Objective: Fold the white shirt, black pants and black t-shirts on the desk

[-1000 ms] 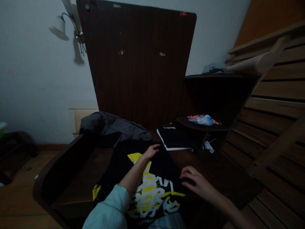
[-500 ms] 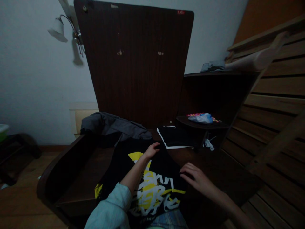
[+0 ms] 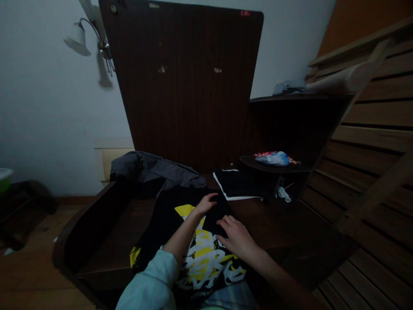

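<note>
A black T-shirt (image 3: 167, 224) with a yellow and white print lies spread over the dark wooden seat, its lower end towards me. My left hand (image 3: 206, 205) rests on the upper part of the shirt, fingers stretched out and holding nothing. Just right of it and nearer to me, my right hand (image 3: 238, 237) has its curved fingers and thumb on the shirt's right side, gripping a fold of dark cloth laid inward over part of the print. The exact pinch is hard to see in the dim light.
A crumpled grey garment (image 3: 155, 168) lies behind the shirt at the left. A folded black and white cloth (image 3: 238, 185) lies at the back right. A shelf (image 3: 274, 169) beside it bears a plastic bag (image 3: 274, 159). Wooden slats (image 3: 374, 142) stand at the right.
My right hand has moved left with the shirt's right side, which now covers some of the print. My left hand stays in nearly the same place.
</note>
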The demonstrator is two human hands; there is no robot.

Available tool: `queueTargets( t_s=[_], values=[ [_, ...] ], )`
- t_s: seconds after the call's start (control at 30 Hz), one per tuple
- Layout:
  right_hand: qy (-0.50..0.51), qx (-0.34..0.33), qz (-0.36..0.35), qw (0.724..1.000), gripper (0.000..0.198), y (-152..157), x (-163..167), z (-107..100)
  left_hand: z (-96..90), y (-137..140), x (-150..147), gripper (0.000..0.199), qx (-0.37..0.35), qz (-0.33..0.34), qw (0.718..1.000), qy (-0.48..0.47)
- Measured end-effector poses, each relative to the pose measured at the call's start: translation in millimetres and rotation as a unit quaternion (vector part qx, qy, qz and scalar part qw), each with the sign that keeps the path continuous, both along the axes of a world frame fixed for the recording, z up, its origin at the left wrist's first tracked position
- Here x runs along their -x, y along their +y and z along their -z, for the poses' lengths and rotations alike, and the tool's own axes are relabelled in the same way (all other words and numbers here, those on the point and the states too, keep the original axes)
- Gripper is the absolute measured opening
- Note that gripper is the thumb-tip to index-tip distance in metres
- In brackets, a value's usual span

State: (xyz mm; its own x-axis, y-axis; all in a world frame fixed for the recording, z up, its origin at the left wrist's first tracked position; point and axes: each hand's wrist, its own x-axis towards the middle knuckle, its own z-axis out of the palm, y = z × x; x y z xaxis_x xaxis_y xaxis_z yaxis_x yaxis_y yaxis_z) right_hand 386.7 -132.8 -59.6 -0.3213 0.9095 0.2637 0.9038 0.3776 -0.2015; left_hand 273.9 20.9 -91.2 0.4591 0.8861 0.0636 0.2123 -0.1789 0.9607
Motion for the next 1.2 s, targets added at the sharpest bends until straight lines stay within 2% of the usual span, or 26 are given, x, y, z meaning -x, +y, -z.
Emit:
queueTargets(
  t_s=[0.17,0.3,0.47,0.57,0.63,0.73,0.83,0.9,1.0,1.13,1.2],
  values=[
    [-0.048,0.008,0.010,0.999,0.013,11,12,1,-4.7,1,3,0.049,0.025,0.008,1.000,0.008],
    [0.033,-0.002,0.029,0.999,0.014,17,18,-3,-7.8,3,5,0.048,0.027,0.009,1.000,0.010],
    [0.134,0.026,-0.058,0.989,0.021,16,14,-10,-10.5,3,9,0.048,0.024,0.012,0.999,0.026],
    [0.178,0.009,-0.058,0.982,0.025,14,-2,-5,-11.2,2,11,0.047,0.008,0.011,0.999,0.041],
    [0.170,0.010,-0.054,0.984,0.029,13,-16,4,-11.4,1,9,0.047,-0.011,0.006,0.998,0.056],
    [0.101,0.049,-0.063,0.992,0.043,11,-30,20,-14.1,-2,1,0.044,-0.045,-0.003,0.994,0.098],
    [0.064,0.090,-0.075,0.991,0.051,9,-37,25,-26.3,-6,1,0.040,-0.093,-0.004,0.984,0.149],
    [0.072,0.114,-0.082,0.987,0.051,12,-39,18,-40.5,-8,14,0.039,-0.129,-0.007,0.974,0.187],
    [0.114,0.129,-0.067,0.983,0.041,26,-40,-2,-65.2,-6,55,0.036,-0.163,-0.025,0.949,0.270],
    [0.115,0.135,0.002,0.984,0.032,72,-34,-29,-88.3,-1,123,0.028,-0.168,-0.109,0.890,0.409],
    [0.061,0.120,0.036,0.990,0.041,99,-28,-36,-92.9,2,148,0.031,-0.166,-0.139,0.861,0.461]
  ],
)
